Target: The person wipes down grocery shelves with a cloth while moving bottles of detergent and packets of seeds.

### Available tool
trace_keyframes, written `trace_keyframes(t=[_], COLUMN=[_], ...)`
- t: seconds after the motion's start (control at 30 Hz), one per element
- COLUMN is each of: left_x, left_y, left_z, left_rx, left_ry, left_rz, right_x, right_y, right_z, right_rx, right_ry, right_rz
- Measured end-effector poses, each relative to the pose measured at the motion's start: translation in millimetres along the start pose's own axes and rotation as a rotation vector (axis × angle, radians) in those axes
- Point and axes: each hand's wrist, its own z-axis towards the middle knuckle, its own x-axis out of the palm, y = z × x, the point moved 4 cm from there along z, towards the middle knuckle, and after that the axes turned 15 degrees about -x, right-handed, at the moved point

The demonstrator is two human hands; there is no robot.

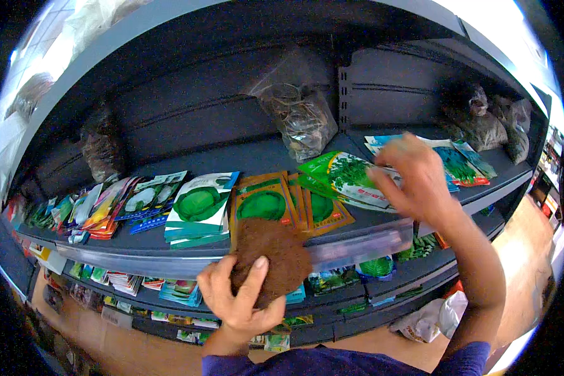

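Note:
A brown cloth (275, 256), slightly fuzzy in texture, is gripped in my left hand (237, 296) in front of the shelf's clear front strip (169, 263). It covers the lower part of a brown-bordered seed packet with a green cabbage picture (262, 204). Over the right part of the shelf, my right hand (416, 181) is blurred, its thumb apart from its curled fingers. Below the thumb lie overlapping green and white seed packets (345, 176); whether the hand touches them is unclear. Another cabbage packet stack (197, 202), white and green, lies left of the cloth.
Rows of colourful packets (108, 207) lie along the shelf's left. Clear bags with dark contents (308, 122) stand at the back, more (481, 124) at the far right. Lower shelves hold further packets (181, 291). White plastic bags (425, 319) sit on the floor at right.

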Motion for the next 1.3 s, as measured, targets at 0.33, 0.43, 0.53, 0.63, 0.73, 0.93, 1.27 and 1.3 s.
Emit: trace_keyframes(t=[0.33, 0.43, 0.53, 0.63, 0.73, 0.93, 1.27, 1.3], left_x=[-1.2, 1.4, -0.6, 1.0, -1.3, 0.6, -0.8, -1.6], left_y=[7.8, 7.4, 11.1, 16.7, 15.1, 18.5, 18.3, 17.6], left_z=[-10.6, -9.5, -10.7, -16.4, -13.3, -15.2, -14.9, -14.1], left_rx=[-0.063, -0.048, -0.062, -0.039, -0.034, -0.014, -0.027, -0.03], left_ry=[-0.021, 0.048, 0.055, -0.02, 0.015, 0.003, 0.019, 0.031], left_rz=[0.055, 0.071, 0.046, 0.021, 0.089, 0.036, 0.077, 0.084], right_x=[138.5, 163.9, 176.8, 172.2, 172.5, 162.1, 152.1, 150.0], right_y=[-92.5, -106.3, -109.8, -97.5, -95.7, -108.2, -112.6, -113.2], right_z=[76.9, 77.5, 87.8, 92.4, 91.7, 88.2, 69.5, 66.9], right_rx=[0.475, 0.566, 0.638, 0.623, 0.65, 0.585, 0.62, 0.663], right_ry=[0.557, 0.396, 0.329, 0.34, 0.457, 0.405, 0.143, 0.149], right_rz=[0.314, 0.335, 0.327, 0.372, 0.291, 0.398, 1.059, 1.07])
